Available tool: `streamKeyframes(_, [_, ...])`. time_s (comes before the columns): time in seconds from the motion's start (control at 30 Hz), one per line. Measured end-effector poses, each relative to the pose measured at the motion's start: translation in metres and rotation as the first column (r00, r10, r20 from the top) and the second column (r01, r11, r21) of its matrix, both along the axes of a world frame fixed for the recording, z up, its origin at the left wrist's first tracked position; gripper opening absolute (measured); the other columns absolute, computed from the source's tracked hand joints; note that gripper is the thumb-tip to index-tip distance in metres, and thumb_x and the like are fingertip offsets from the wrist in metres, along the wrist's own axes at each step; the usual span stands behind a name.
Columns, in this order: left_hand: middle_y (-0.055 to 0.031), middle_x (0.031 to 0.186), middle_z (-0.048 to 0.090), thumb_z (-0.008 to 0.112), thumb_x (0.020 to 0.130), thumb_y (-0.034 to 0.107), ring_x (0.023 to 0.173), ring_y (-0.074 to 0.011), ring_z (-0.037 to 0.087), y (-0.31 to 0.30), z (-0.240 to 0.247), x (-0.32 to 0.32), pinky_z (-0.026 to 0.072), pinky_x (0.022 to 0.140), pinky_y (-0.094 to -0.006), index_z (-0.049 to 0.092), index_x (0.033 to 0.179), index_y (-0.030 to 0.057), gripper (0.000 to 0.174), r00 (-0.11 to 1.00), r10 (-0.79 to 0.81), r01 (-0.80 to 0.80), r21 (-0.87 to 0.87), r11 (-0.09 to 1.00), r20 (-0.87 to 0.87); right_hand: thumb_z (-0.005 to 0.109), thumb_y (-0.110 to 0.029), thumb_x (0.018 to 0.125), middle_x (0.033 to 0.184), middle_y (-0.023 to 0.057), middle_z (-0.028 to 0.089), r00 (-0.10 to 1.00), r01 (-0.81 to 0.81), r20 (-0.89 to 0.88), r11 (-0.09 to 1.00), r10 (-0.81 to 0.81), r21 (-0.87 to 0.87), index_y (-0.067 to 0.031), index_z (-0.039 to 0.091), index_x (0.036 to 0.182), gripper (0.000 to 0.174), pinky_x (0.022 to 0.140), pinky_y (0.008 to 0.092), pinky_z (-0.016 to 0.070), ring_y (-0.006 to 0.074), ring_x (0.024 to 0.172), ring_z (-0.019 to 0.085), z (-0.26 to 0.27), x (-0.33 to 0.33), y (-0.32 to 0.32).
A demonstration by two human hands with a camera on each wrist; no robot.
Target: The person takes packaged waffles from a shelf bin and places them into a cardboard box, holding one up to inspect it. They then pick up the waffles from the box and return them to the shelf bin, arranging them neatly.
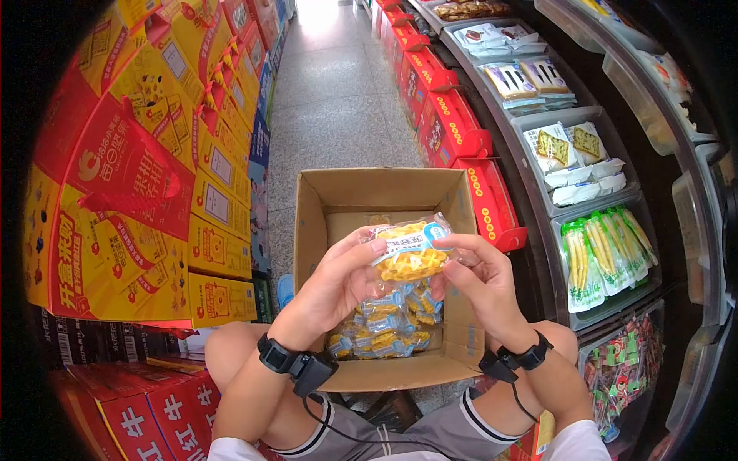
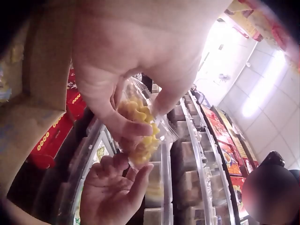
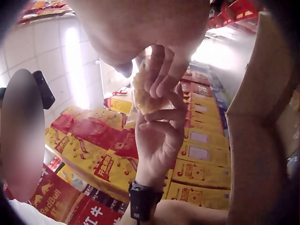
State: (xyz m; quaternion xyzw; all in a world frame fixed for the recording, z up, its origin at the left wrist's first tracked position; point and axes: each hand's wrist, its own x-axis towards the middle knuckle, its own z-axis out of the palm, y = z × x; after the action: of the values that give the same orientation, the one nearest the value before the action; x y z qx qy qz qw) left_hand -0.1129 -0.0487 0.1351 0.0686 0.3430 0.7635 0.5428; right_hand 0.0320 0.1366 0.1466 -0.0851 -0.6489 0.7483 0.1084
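Observation:
Both hands hold up one clear snack packet [image 1: 411, 257] of yellow, wavy pieces with a blue and white label, above an open cardboard carton [image 1: 369, 187]. My left hand [image 1: 338, 273] pinches its left end, the thumb lying on top. At the other end, the thumb and fingers of my right hand [image 1: 486, 286] grip the wrapper. In the left wrist view the wavy pieces [image 2: 140, 119] show through the film between the hands. Several similar packets [image 1: 384, 323] lie in the carton below, partly hidden by the hands.
Yellow and red gift boxes [image 1: 146, 192] are stacked along the left, with red drink cartons [image 1: 154, 419] lower down. To the right, red boxes [image 1: 453, 127] line the aisle beside shelf bins [image 1: 573, 203] of packaged snacks. The person's bare knees [image 1: 231, 349] flank the carton.

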Motion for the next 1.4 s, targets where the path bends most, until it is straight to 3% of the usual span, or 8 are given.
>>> streamKeyframes(0.47, [-0.0121,0.121,0.063,0.063,0.099,0.023,0.101,-0.0173,0.066,0.007,-0.004,0.005,0.0563,0.076,-0.0286,0.048,0.134,0.0011,0.044,0.994,-0.04,0.024,-0.154,0.988,-0.106,0.056,-0.024,0.104,0.102,0.0054,0.064,0.989,0.05,0.15,0.973,-0.016,-0.226,-0.0056,0.05,0.14,0.041,0.076,0.0277,0.0515,0.0118,0.085,0.063,0.0,0.005,0.014])
streamKeyframes(0.67, [-0.0158,0.116,0.063,0.069,0.095,0.033,0.091,-0.0198,0.066,0.013,-0.04,0.021,0.0565,0.073,-0.0316,0.048,0.132,-0.0051,0.057,0.72,-0.222,-0.251,-0.545,0.8,-0.657,0.067,-0.028,0.098,0.098,0.0029,0.065,0.864,-0.237,0.491,0.951,0.113,0.198,-0.0046,0.058,0.131,0.041,0.074,0.0268,0.0506,0.0098,0.084,0.062,-0.04,0.005,0.029])
streamKeyframes(0.77, [-0.0155,0.106,0.063,0.066,0.098,0.033,0.082,-0.0159,0.068,0.011,-0.062,0.017,0.0558,0.065,-0.0299,0.052,0.127,-0.0057,0.05,0.349,-0.499,-0.236,-0.59,0.772,-0.793,0.066,-0.034,0.097,0.084,0.0045,0.066,0.787,-0.381,0.593,0.889,0.168,0.254,-0.0045,0.059,0.129,0.044,0.071,0.029,0.0503,0.0117,0.076,0.062,-0.043,0.007,0.029])
streamKeyframes(0.9, [-0.0217,0.105,0.067,0.066,0.097,0.04,0.091,-0.0262,0.073,0.017,-0.032,0.026,0.0579,0.075,-0.0359,0.059,0.118,-0.0067,0.052,0.517,-0.745,0.062,-0.849,0.524,-0.422,0.063,-0.043,0.096,0.079,0.012,0.07,0.699,-0.546,0.691,0.761,0.184,0.349,-0.0059,0.062,0.127,0.048,0.072,0.0355,0.0538,0.0191,0.076,0.068,-0.042,0.006,0.024])
streamKeyframes(1.0, [-0.0287,0.112,0.067,0.065,0.096,0.042,0.105,-0.0386,0.068,0.01,-0.057,0.035,0.0549,0.089,-0.0425,0.059,0.121,-0.0067,0.056,0.203,-0.773,-0.227,-0.797,0.56,-0.601,0.061,-0.044,0.096,0.089,0.0208,0.072,0.729,-0.59,0.677,0.592,0.1,0.548,-0.007,0.063,0.126,0.048,0.078,0.0431,0.0558,0.0317,0.086,0.072,-0.051,0.018,0.021])
streamKeyframes(1.1, [-0.0328,0.119,0.064,0.066,0.094,0.043,0.116,-0.0455,0.06,0.009,-0.066,0.034,0.0497,0.098,-0.0463,0.06,0.122,-0.0064,0.056,0.173,-0.73,-0.278,-0.744,0.608,-0.661,0.064,-0.043,0.092,0.099,0.0253,0.072,0.747,-0.566,0.663,0.48,-0.045,0.67,-0.0052,0.066,0.121,0.048,0.085,0.0515,0.0555,0.0438,0.096,0.069,-0.06,0.023,0.02])
streamKeyframes(1.33, [-0.0282,0.111,0.068,0.065,0.095,0.044,0.106,-0.043,0.066,-0.052,-0.02,0.004,0.0534,0.092,-0.0479,0.059,0.124,-0.0047,0.056,0.18,-0.805,-0.315,-0.808,0.497,-0.565,0.066,-0.036,0.092,0.106,0.0236,0.071,0.79,-0.52,0.613,0.518,-0.01,0.679,-0.0066,0.065,0.126,0.044,0.086,0.0491,0.055,0.0401,0.099,0.069,-0.038,0.011,0.03])
streamKeyframes(1.4, [-0.0281,0.109,0.068,0.064,0.095,0.044,0.105,-0.0434,0.066,-0.03,-0.05,0.012,0.0536,0.09,-0.0488,0.059,0.124,-0.0043,0.056,0.118,-0.747,-0.274,-0.744,0.609,-0.655,0.067,-0.034,0.092,0.104,0.0231,0.071,0.831,-0.492,0.556,0.444,-0.015,0.749,-0.0068,0.065,0.126,0.043,0.087,0.0485,0.0547,0.0391,0.101,0.068,-0.04,0.01,0.027])
